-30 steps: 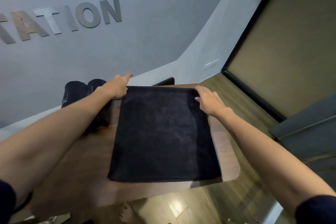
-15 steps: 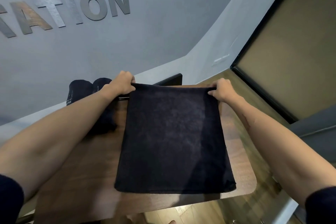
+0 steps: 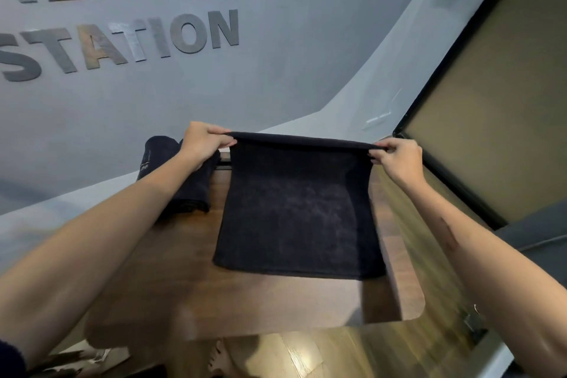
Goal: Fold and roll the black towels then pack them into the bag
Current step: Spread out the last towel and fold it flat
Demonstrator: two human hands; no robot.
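A black towel [image 3: 297,212] lies on the brown wooden table [image 3: 251,301], with its far edge lifted off the surface. My left hand [image 3: 204,139] pinches the far left corner and my right hand [image 3: 395,155] pinches the far right corner, holding that edge taut between them. The near edge of the towel still rests flat on the table. Two rolled black towels [image 3: 181,184] lie at the table's far left, partly hidden behind my left forearm. No bag is in view.
A grey wall with raised letters [image 3: 129,40] stands behind the table. A dark-framed panel [image 3: 491,120] rises at the right. Wood flooring [image 3: 322,353] and a bare foot [image 3: 219,359] show below the table's near edge.
Both hands went from resting on the towel's far corners to pinching them, then raised the far edge off the table and drew it towards me. The view tilted up.
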